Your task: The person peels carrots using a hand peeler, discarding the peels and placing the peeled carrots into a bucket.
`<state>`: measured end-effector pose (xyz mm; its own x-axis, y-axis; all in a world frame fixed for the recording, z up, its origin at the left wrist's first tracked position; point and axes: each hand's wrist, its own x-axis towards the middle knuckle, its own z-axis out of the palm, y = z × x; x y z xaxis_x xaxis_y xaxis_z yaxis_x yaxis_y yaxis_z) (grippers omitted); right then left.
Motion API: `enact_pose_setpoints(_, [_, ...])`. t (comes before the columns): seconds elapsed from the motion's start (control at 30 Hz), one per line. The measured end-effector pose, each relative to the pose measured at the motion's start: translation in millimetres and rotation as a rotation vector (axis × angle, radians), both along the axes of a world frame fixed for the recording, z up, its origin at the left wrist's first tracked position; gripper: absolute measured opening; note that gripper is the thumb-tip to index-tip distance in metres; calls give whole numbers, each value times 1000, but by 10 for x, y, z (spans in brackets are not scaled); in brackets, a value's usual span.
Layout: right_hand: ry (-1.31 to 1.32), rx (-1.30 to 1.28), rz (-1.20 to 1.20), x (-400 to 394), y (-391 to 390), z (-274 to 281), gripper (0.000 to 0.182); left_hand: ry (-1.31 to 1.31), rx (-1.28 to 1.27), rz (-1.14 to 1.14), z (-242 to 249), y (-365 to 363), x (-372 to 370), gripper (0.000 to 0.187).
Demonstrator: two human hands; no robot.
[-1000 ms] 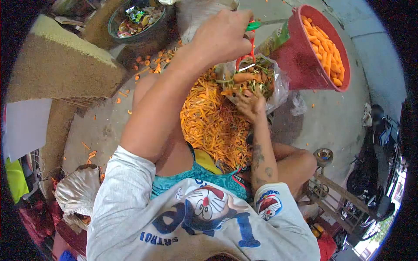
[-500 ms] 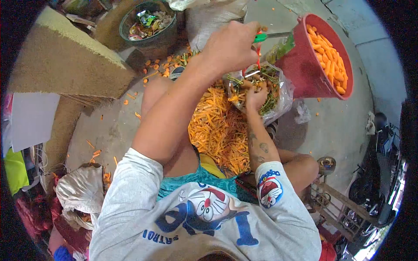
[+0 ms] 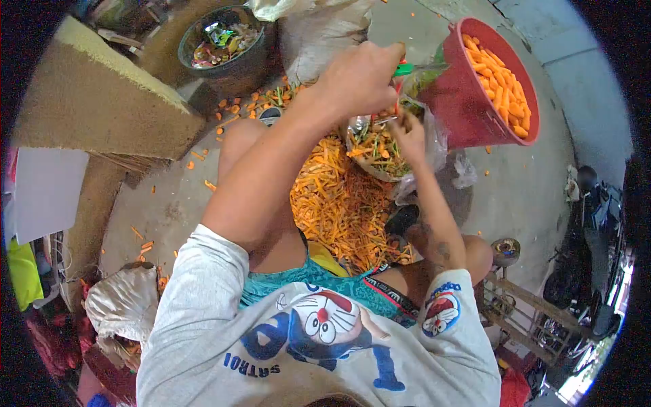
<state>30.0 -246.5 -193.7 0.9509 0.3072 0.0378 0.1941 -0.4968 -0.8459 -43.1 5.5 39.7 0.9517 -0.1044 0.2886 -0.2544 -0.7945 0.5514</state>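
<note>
My left hand [image 3: 359, 78] is closed around a peeler with a green and red handle [image 3: 403, 69]; its red frame hangs down toward my other hand. A narrow metal blade [image 3: 430, 66] sticks out to the right from the same grip. My right hand [image 3: 410, 139] is just below, fingers bent together close to the peeler; what they hold is hidden. Beneath both hands is a clear plastic bag [image 3: 437, 139] containing carrot tops and green stalks [image 3: 383, 152]. A large heap of orange carrot peelings [image 3: 325, 193] lies between my legs.
A red bucket [image 3: 468, 112] full of peeled carrots [image 3: 502, 85] stands at the right. At the back left are a dark bin [image 3: 224, 73] with wrappers and a whitish sack [image 3: 319, 41]. Carrot bits [image 3: 236, 108] litter the floor. A metal cart-like frame [image 3: 536, 308] is at the lower right.
My right hand has lifted out of the bag's stalks and turned more upright, its forearm swinging to the right. My left hand has dropped slightly with the peeler. The view has shifted a little.
</note>
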Motion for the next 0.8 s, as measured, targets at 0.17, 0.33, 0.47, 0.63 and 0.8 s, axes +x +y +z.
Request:
enact_pose_setpoints(0.17, [-42,79,-36,-310,-137,1586,49,8,50,-103,-27,-334,-65,41])
enact_pose_setpoints(0.33, [-129,58,18,-840,-283,1992,39,158,199,-152,-130,-609,0,38])
enact_pose_setpoints(0.47, [-176,311,-75,-964,-317,2021,39,404,295,-138,-271,-534,175,29])
enact_pose_setpoints(0.63, [112,859,-179,-839,-629,2069,37,-106,-335,-94,-292,-444,333,30])
enact_pose_setpoints(0.8, [207,868,-175,-774,-778,1962,38,96,-941,-145,-89,-476,288,19])
